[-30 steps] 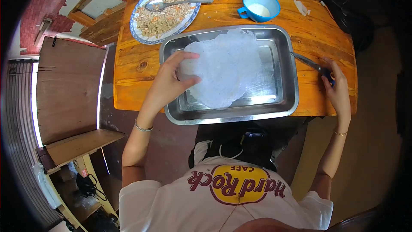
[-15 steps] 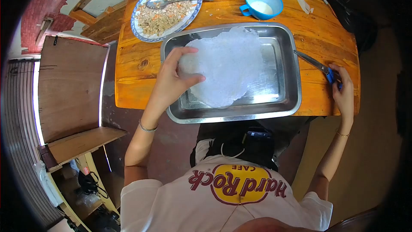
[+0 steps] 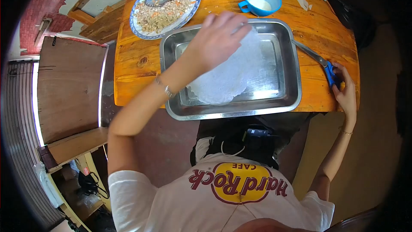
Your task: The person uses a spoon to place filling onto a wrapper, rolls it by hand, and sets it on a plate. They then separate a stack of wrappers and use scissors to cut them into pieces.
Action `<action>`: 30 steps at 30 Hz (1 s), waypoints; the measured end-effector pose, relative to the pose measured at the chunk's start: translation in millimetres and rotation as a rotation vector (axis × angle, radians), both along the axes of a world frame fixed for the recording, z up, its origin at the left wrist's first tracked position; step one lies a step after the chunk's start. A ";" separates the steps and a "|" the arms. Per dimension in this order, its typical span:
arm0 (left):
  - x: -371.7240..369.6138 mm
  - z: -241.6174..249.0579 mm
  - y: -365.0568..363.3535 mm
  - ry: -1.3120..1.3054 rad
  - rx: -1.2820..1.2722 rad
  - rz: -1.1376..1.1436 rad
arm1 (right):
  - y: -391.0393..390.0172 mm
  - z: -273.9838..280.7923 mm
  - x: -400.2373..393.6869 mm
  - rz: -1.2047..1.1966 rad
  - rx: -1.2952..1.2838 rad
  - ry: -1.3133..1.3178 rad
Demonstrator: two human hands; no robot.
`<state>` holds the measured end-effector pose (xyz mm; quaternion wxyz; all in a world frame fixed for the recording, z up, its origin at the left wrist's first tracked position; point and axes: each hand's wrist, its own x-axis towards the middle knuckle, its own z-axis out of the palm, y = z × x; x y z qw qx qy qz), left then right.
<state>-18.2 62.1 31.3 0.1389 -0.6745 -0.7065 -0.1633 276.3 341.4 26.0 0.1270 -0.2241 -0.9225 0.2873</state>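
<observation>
Along the table's (image 3: 133, 83) near edge, a thin translucent wrapper (image 3: 223, 87) lies in the metal tray (image 3: 234, 114), under the nearer left hand (image 3: 222, 38), half-curled, hold unclear; by the right edge, the right hand (image 3: 346, 89) half-rounds the scissors' (image 3: 328, 74) handles, grip unclear, blades pointing far-left.

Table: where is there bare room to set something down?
One patch of bare table lies left of the tray, nearer than the plate; another between scissors and white scraps. Crowded: the tray's far side, among plate, cup and left hand.
</observation>
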 end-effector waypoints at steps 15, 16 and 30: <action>-8.2 8.3 55.3 0.324 -0.468 -0.492 | -30.6 14.7 20.9 0.097 -0.714 0.195; -12.3 12.9 56.3 0.259 -0.515 -0.487 | -34.2 16.1 18.5 0.131 -0.701 0.191; -76.5 49.8 44.4 -0.406 -0.547 -0.401 | -54.8 55.4 -33.7 0.330 -0.501 -0.150</action>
